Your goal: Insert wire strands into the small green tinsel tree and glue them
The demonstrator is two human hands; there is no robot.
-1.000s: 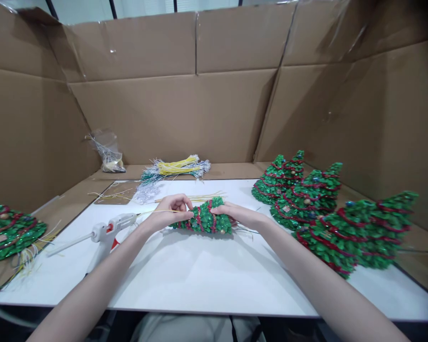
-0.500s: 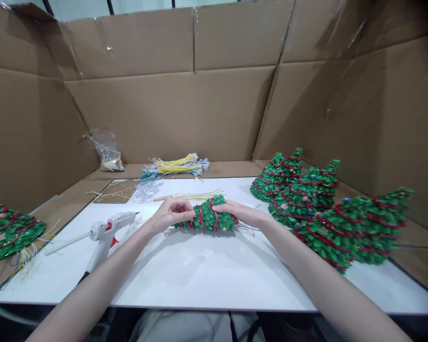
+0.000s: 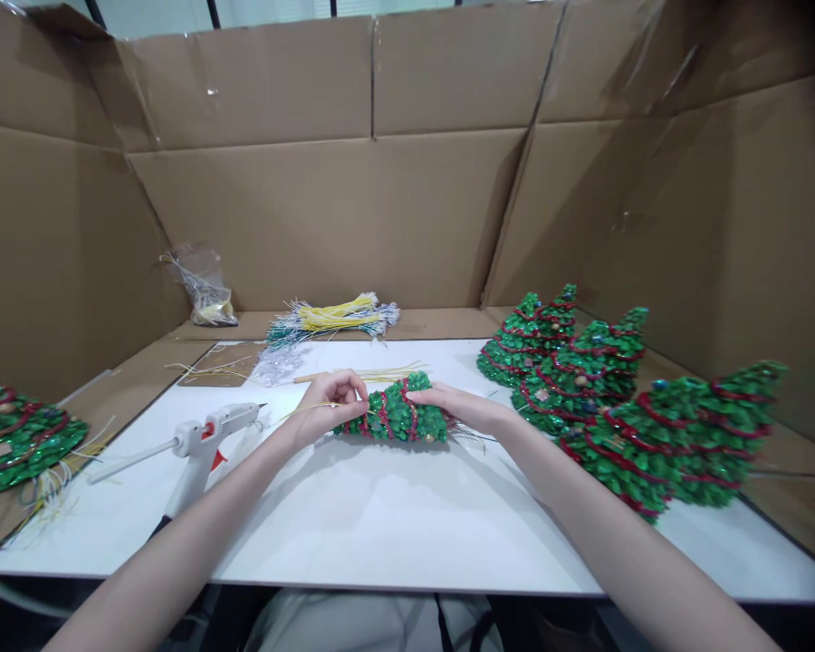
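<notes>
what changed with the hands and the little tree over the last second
Very little. The left hand still pinches a thin yellow strand at the narrow end of the small green tree, its fingers shifting slightly. The right hand stays on the tree's wide end. Nothing was picked up or let go. The glue gun and the finished trees have not moved.

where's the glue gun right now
In the head view the white glue gun lies on the white table at the left, beside the left hand and apart from it, nozzle pointing toward the small green tree both hands hold.
</notes>
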